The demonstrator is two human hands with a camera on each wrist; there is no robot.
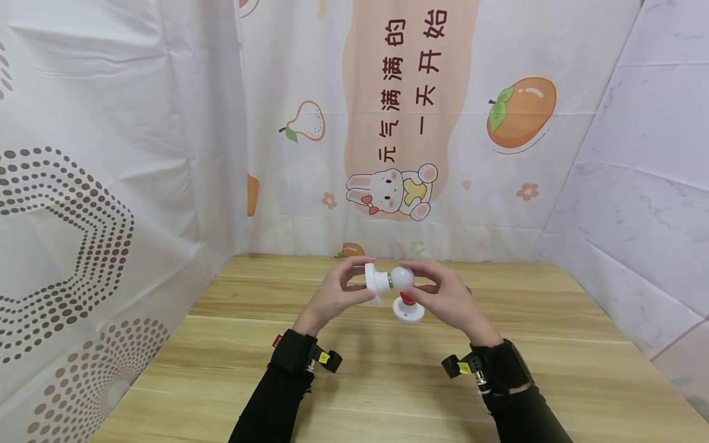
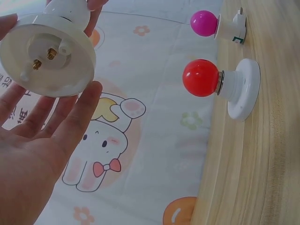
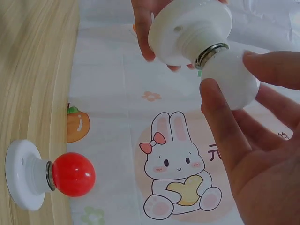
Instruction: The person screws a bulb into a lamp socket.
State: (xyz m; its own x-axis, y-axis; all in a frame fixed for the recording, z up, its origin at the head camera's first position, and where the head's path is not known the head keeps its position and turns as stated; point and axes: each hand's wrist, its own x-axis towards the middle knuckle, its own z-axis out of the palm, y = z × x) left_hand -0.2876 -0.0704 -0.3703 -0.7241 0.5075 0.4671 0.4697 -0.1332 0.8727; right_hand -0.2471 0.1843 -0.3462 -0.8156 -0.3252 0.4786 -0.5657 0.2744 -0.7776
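My left hand [image 1: 339, 291] grips the rim of a white round lamp holder [image 1: 379, 280], held up over the table and tilted on its side. Its hollow underside with two brass terminals faces the left wrist camera. A white light bulb [image 3: 230, 77] sits in the holder's socket, a strip of its metal base showing at the socket mouth. The fingers and thumb of my right hand [image 1: 445, 294] pinch the bulb's globe. Just beyond the hands, a second white lamp holder [image 3: 23, 180] stands on the table, carrying a red bulb [image 3: 74, 174].
A magenta bulb [image 2: 204, 23] in a small white plug-in socket [image 2: 230, 27] stands past the red one. Behind the wooden table [image 1: 249, 369] hangs a printed curtain [image 1: 299, 184], with more sheeting at both sides.
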